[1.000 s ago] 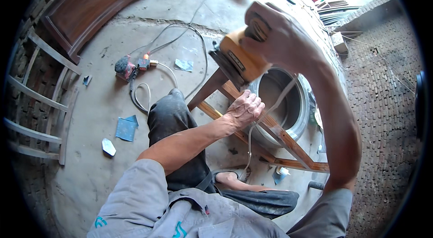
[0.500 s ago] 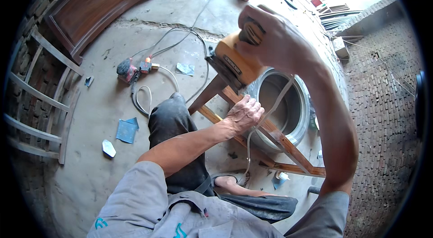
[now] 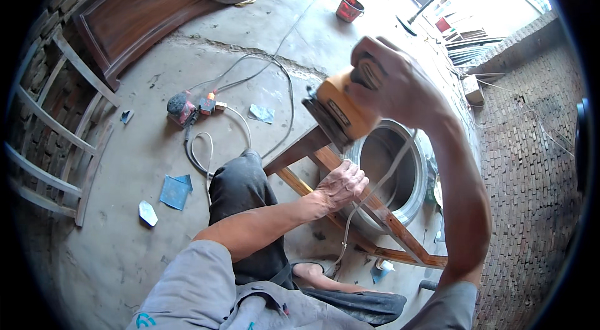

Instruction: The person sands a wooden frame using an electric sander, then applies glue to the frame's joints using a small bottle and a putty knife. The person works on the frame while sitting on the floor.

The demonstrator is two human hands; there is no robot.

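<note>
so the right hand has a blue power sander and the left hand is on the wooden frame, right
Not quite: the head view shows the power sander is yellow-orange, not blue. The right hand does have it, and the left hand is on the wooden frame.

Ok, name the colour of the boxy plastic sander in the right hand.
The boxy sander is mostly yellow-orange, as the head view shows.

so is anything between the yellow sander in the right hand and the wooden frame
Nothing visible stands between the yellow sander in the right hand and the wooden frame, though contact is unclear. The left hand grips the frame close below the sander, and the pale cord crosses the frame nearby.
</note>
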